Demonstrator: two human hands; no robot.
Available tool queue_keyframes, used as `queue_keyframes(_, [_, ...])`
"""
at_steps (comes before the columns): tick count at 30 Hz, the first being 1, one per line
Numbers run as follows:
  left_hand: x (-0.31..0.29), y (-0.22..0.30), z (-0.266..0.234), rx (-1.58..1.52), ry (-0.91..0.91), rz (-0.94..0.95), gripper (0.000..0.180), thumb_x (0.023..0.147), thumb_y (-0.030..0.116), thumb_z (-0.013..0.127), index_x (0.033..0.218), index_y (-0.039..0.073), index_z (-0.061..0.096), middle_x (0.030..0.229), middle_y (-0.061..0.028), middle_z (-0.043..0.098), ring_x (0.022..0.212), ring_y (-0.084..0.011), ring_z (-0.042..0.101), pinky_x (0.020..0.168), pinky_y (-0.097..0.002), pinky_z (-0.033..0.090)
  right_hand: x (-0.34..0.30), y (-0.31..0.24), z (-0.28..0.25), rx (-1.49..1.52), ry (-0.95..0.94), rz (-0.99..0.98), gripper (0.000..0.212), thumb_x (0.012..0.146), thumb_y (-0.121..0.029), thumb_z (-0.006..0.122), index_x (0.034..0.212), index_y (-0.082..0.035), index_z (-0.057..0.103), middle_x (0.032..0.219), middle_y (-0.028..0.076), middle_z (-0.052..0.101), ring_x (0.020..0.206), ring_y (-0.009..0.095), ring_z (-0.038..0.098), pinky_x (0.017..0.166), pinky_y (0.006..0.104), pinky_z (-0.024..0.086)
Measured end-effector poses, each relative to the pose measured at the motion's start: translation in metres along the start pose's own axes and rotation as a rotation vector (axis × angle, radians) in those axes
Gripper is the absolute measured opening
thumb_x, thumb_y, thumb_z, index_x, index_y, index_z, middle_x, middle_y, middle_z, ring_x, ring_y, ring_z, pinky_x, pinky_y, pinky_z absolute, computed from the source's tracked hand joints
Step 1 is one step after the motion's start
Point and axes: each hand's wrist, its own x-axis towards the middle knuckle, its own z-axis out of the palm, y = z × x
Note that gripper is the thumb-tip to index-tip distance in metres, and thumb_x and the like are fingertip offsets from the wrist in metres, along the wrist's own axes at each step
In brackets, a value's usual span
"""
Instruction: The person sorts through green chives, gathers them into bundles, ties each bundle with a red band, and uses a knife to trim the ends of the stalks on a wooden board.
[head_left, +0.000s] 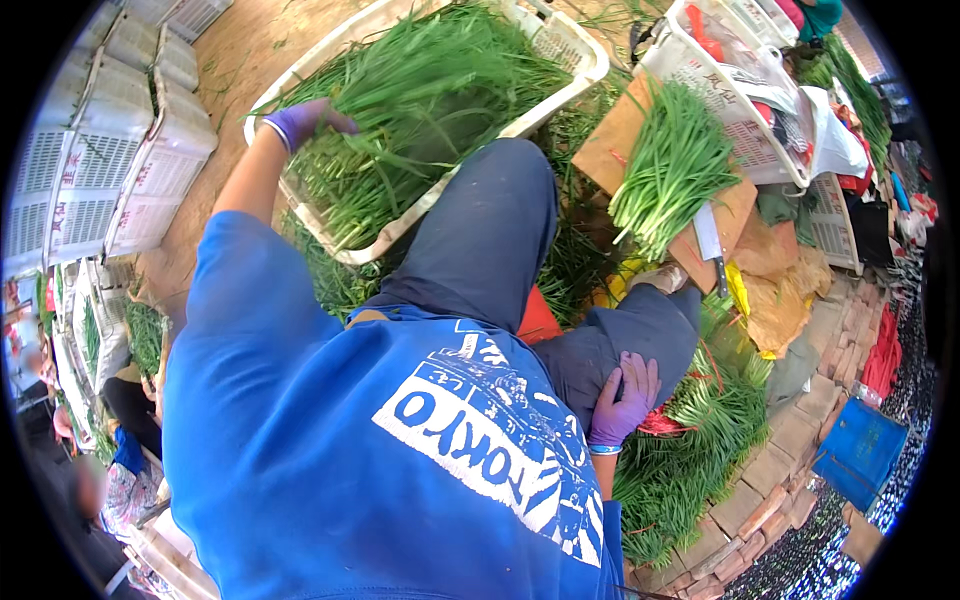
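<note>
My left hand (300, 122), in a purple glove, reaches forward into a white plastic crate (556, 100) piled with long green chives (430, 90). Its fingers curl over a handful of the chives at the crate's left side. My right hand (622, 398), also gloved in purple, lies flat on my right knee with its fingers apart, holding nothing. A heap of loose chives (700, 440) lies on the ground just right of that hand. My blue shirt and dark trousers fill the middle of the view.
A trimmed chive bundle (672, 165) lies on a brown board with a knife (712, 245) beside it. Stacked white crates (100, 150) stand at the left, more crates at the upper right. A blue box (860, 450) sits on brick paving (790, 440).
</note>
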Motion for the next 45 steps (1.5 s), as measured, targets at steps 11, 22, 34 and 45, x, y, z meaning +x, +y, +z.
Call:
queue_keyframes(11, [0.031, -0.087, 0.064, 0.123, 0.038, 0.143, 0.086, 0.069, 0.029, 0.072, 0.131, -0.004, 0.022, 0.11, -0.0153, 0.055, 0.099, -0.023, 0.052, 0.088, -0.0318, 0.04, 0.007, -0.005, -0.002, -0.022, -0.044, -0.006, 0.022, 0.079, -0.013, 0.053, 0.1, -0.01, 0.062, 0.109, 0.005, 0.056, 0.111, 0.029, 0.045, 0.097, 0.0443, 0.027])
queue_keyframes(22, [0.024, -0.058, 0.133, 0.579, 0.41, -0.087, 0.087, 0.069, 0.017, 0.064, 0.134, 0.003, 0.008, 0.098, -0.0252, 0.056, 0.092, -0.0348, 0.057, 0.078, -0.0396, 0.046, 0.016, -0.013, 0.0, -0.057, -0.085, -0.03, 0.023, 0.079, -0.014, 0.054, 0.1, -0.01, 0.062, 0.109, 0.004, 0.056, 0.112, 0.028, 0.044, 0.097, 0.0445, 0.026])
queue_keyframes(34, [-0.03, -0.008, -0.015, -0.228, -0.173, 0.028, 0.024, 0.078, 0.023, 0.061, 0.092, 0.003, 0.061, 0.085, -0.0085, 0.062, 0.072, -0.016, 0.06, 0.059, -0.0279, 0.05, 0.153, -0.14, 0.001, 0.706, -0.25, -0.605, 0.017, 0.075, -0.004, 0.057, 0.09, -0.003, 0.063, 0.091, 0.013, 0.06, 0.086, 0.028, 0.057, 0.078, 0.0337, 0.044])
queue_keyframes(45, [-0.036, -0.038, 0.026, -0.017, 0.039, 0.205, 0.032, 0.076, 0.014, 0.058, 0.106, 0.003, 0.054, 0.103, -0.0076, 0.057, 0.092, -0.0165, 0.054, 0.08, -0.0284, 0.044, 0.184, -0.329, 0.131, 0.363, -0.262, -1.054, 0.104, 0.057, -0.039, 0.073, 0.138, -0.02, 0.01, 0.142, 0.009, 0.011, 0.131, 0.027, 0.01, 0.104, 0.0503, 0.008])
